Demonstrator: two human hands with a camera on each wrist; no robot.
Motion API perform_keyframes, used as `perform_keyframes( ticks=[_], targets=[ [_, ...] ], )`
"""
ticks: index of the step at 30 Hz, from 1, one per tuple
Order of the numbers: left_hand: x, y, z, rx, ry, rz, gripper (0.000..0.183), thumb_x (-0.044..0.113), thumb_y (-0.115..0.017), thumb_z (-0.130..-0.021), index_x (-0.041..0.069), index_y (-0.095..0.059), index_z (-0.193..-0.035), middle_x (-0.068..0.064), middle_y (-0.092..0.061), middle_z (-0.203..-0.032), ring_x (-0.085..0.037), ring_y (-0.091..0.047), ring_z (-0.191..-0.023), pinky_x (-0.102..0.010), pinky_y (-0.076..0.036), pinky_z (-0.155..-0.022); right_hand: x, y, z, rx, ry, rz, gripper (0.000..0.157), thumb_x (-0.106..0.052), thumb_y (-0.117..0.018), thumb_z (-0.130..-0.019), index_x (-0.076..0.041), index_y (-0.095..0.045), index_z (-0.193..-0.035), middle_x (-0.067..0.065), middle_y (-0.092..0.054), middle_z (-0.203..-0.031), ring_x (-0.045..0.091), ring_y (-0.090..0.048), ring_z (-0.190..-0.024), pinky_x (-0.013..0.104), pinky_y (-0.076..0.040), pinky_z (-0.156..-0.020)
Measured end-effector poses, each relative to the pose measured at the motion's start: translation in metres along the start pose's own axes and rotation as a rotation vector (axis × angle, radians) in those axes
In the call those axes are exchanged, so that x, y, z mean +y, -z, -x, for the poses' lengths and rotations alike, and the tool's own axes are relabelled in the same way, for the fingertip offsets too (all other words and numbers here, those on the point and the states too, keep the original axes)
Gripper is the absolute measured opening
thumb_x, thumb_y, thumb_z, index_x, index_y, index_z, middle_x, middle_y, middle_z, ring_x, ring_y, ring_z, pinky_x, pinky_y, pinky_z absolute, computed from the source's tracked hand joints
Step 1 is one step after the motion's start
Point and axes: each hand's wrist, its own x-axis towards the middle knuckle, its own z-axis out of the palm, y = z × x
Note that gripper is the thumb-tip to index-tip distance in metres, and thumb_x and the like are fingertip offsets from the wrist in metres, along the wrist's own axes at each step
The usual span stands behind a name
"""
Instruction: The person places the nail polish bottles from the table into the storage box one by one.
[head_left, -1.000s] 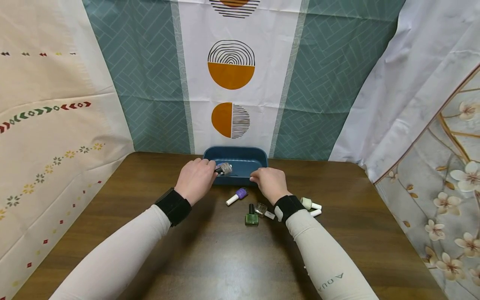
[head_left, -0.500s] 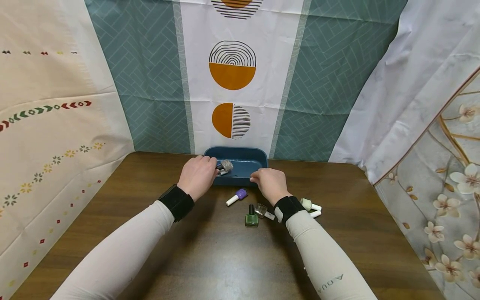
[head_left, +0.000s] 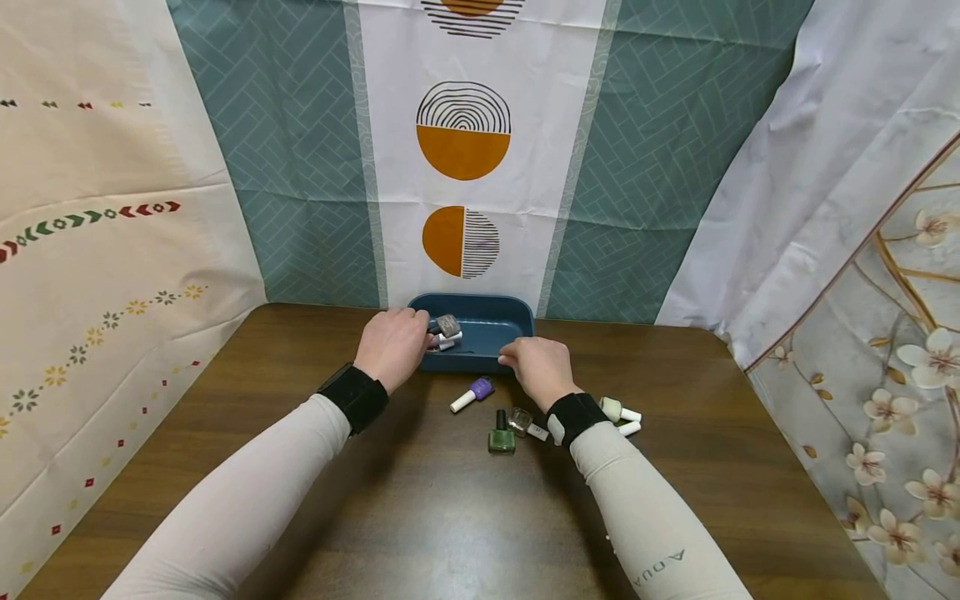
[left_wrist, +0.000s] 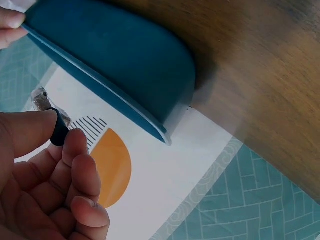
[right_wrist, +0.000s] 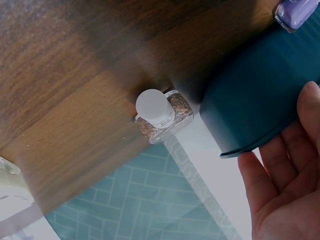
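Observation:
My left hand is over the left end of a blue plastic bin. Its thumb and fingertips pinch the dark cap of a nail polish bottle, whose glittery silver glass points away from the hand. Just below that bottle, a white-capped nail polish bottle shows inside the bin, partly hidden by the hand. My right hand grips the bin's front rim near its right end, thumb on the outer wall and fingers on the other side, as the right wrist view shows.
In front of the bin lies a purple nail polish with a white cap. Nearer stand a green nail polish and a brown glitter nail polish. A pale nail polish and another white cap lie beside the right wrist.
The glittery bottle in my left hand has shifted slightly up and tilted. The white cap below it has come into view. My right hand stays on the rim.

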Motion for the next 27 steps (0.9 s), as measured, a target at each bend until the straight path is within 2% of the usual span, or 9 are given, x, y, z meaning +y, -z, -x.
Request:
perform_keyframes(
  ticks=[27],
  targets=[
    [-0.008,-0.018,-0.011,-0.052,0.039,0.010,0.023,0.020,-0.083,-0.102,-0.002,-0.075,-0.105,-0.017,-0.073,-0.088,-0.033,-0.067,-0.080,-0.044,-0.060,-0.078,0.002,-0.003,-0.001,-0.001,-0.006,-0.004,0.015,-0.028,-0.077,-0.105,-0.023,-0.089,-0.113,-0.001,-0.083,-0.104,0.022,-0.078,-0.094,0.045,-0.063,-0.078]
  ],
)
